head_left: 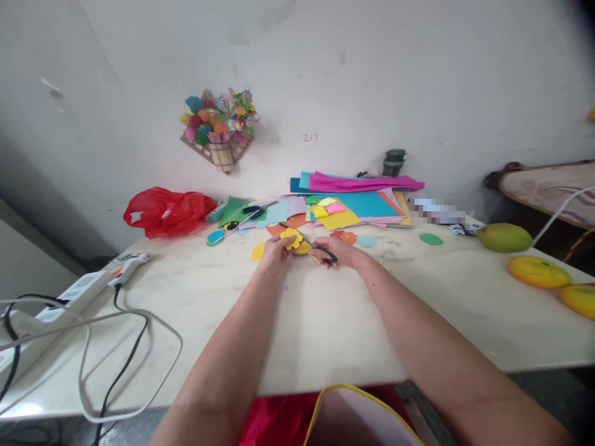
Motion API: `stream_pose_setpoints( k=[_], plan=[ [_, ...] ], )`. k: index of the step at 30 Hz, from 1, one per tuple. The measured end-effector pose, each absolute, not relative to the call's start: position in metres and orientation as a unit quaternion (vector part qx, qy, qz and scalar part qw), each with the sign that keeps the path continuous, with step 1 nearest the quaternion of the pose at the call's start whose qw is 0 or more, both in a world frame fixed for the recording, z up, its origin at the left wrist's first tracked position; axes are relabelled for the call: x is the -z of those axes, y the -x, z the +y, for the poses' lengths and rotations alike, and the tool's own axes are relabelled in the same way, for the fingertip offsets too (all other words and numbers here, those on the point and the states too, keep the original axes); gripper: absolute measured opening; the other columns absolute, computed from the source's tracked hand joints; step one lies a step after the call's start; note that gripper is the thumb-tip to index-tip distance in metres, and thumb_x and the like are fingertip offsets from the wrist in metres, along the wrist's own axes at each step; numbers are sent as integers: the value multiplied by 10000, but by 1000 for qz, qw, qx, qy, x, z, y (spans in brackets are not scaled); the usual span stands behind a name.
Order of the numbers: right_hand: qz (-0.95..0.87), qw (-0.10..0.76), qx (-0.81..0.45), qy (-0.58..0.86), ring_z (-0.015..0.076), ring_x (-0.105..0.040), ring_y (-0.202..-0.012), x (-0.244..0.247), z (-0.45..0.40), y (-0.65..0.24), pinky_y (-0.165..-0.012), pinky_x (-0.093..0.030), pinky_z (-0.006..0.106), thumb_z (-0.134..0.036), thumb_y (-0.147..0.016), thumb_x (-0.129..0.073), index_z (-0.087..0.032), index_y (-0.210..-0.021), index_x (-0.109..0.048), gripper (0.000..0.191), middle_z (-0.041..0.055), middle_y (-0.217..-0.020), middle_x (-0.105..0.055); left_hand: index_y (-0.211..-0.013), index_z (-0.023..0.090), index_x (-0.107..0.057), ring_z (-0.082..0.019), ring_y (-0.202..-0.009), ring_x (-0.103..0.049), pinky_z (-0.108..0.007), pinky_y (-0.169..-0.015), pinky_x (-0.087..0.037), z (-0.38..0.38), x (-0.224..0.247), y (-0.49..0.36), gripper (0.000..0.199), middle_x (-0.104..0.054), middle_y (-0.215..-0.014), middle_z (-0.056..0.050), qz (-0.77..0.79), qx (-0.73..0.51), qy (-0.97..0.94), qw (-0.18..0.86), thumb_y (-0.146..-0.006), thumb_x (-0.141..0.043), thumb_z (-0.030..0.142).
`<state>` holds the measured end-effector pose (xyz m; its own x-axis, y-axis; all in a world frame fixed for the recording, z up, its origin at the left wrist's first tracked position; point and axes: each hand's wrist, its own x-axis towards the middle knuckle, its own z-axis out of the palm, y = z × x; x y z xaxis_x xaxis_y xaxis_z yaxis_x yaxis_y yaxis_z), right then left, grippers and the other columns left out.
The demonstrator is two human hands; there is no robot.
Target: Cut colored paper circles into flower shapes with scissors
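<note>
My left hand [274, 253] holds a yellow flower-shaped paper piece [291, 239] just above the table [325, 316]. My right hand [341, 253] grips black-handled scissors [316, 246], whose blades point left into the yellow paper. Both hands meet near the middle of the table, in front of a pile of coloured paper sheets [353, 201]. Small cut paper shapes [356, 238] lie around the hands.
A red plastic bag [165, 212] lies at the back left. A second pair of scissors [255, 210] rests by the paper pile. A glue gun [127, 265], power strip and cables [106, 347] fill the left side. Mangoes [534, 263] lie at the right. A paper-flower decoration [218, 127] hangs on the wall.
</note>
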<state>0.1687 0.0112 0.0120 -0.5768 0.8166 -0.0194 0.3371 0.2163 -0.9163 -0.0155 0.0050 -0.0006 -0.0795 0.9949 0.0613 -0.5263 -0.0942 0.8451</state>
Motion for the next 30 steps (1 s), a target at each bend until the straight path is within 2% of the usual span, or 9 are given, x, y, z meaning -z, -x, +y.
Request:
stream_pose_setpoints(
  k=[24, 30],
  plan=[
    [-714, 271, -511, 395, 63, -435, -339, -18, 5, -165, -301, -246, 169, -365, -668, -706, -164, -733, -524, 278, -64, -442, -488, -703, 103, -637, -172, -682, -660, -269, -652, -523, 5, 1, 16, 190, -681, -729, -65, 339, -652, -350, 581, -543, -741, 96],
    [-710, 287, -521, 377, 68, -506, -389, -10, 13, -167, -304, -257, 158, -371, -692, -695, -161, -742, -533, 270, -16, -557, -594, -722, 104, -632, -208, -745, -679, -314, -717, -540, 1, -5, 14, 148, -686, -778, -83, 345, -656, -332, 584, -594, -701, 85]
  ],
)
